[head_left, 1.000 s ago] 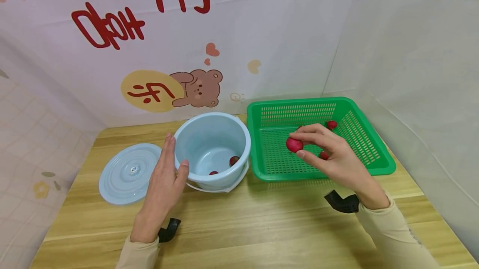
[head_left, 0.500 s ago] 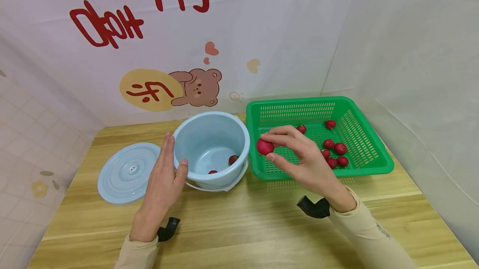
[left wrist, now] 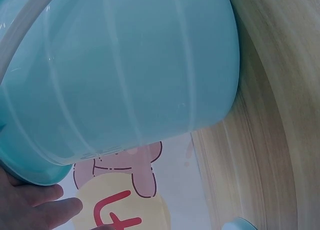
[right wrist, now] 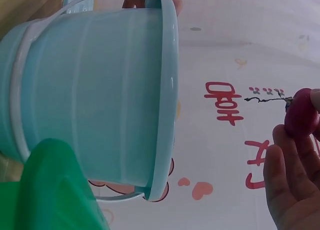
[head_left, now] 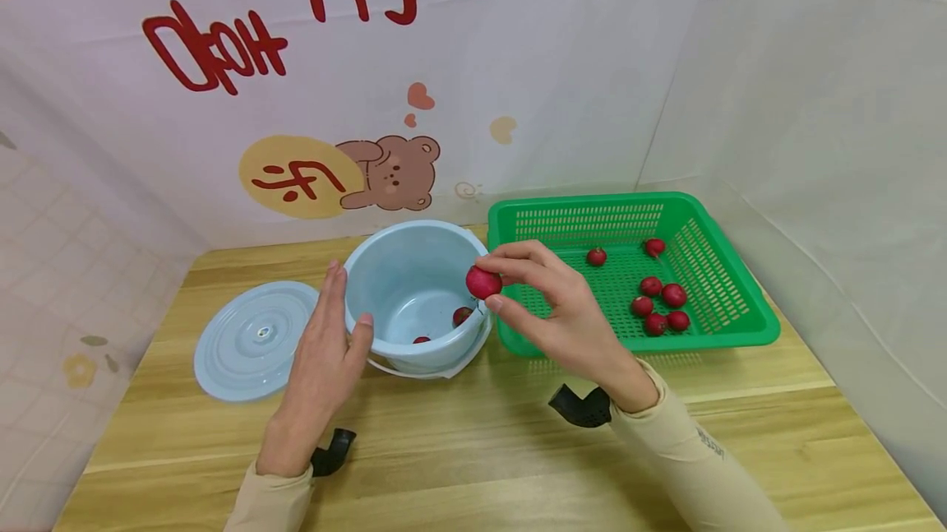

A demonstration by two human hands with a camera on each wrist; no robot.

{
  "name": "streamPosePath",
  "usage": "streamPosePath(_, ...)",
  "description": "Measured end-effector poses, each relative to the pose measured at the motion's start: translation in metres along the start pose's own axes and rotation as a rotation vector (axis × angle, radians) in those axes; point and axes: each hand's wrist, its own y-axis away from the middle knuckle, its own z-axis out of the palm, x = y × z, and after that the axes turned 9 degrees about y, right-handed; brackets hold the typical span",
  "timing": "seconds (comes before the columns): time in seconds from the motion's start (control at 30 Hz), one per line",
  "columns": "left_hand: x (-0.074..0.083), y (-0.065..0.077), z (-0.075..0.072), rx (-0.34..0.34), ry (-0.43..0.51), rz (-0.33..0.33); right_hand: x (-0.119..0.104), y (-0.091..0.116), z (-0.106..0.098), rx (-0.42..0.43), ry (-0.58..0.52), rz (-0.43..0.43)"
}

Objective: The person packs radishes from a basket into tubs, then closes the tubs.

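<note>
Between thumb and fingers, my right hand [head_left: 558, 310] pinches a red radish [head_left: 484, 282] over the right rim of the light blue bucket [head_left: 414, 236]. A thin dark root trails from this radish [right wrist: 301, 115] in the right wrist view. My left hand [head_left: 321, 367] rests against the bucket's left rim with its fingers straight. Inside the bucket, a dark red radish [head_left: 462, 316] lies at the right, and part of another red one [head_left: 421, 340] shows near the front wall. The left wrist view shows the bucket's side [left wrist: 125, 64] and a few left fingertips at its rim.
Right of the bucket stands a green basket [head_left: 636, 344] with several radishes, most grouped at its right front. A light blue lid [head_left: 255, 343] lies on the wooden table [head_left: 473, 450] left of the bucket. A printed white sheet [head_left: 577, 63] hangs behind.
My right hand has carried the radish leftward from above the green basket to the bucket's right rim, uncovering radishes in the basket. My left hand has stayed at the bucket.
</note>
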Motion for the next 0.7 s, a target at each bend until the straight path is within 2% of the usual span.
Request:
streamPosePath(0.4,0.001,0.000,0.000,-0.002,-0.003,-0.009,0.005,-0.015,0.018,0.018,-0.027,-0.004)
streamPosePath(0.7,0.001,-0.001,0.000,-0.009,-0.004,-0.012,0.016,-0.021,0.036,-0.012,-0.015,-0.024)
